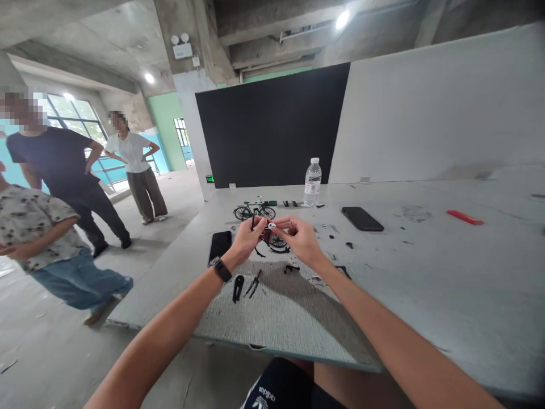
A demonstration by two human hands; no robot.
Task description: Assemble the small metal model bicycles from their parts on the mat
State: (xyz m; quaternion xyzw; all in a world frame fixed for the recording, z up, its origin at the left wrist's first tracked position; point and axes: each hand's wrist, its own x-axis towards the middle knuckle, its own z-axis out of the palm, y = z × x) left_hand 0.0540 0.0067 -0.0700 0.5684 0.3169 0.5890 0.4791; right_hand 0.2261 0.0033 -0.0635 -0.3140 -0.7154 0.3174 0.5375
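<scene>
My left hand [245,243] is closed in a pinch on a dark, thin model bicycle frame [264,235], partly hidden by the fingers. My right hand [301,240] pinches a small silver-white part [271,225] against it. A small spoked wheel [279,241] shows just below the fingertips; whether it is joined to the frame I cannot tell. Beyond my hands stands a green model bicycle [254,212]. Closer to me lie a black fork [254,283], a flat black elongated piece [238,288] and a small black part [292,269].
A black phone [219,247] lies left of my hands, another dark phone [362,218] to the right. A water bottle [312,183] stands at the back, and a red item [464,217] lies far right. Several tiny parts are scattered about. People stand left of the table [298,326].
</scene>
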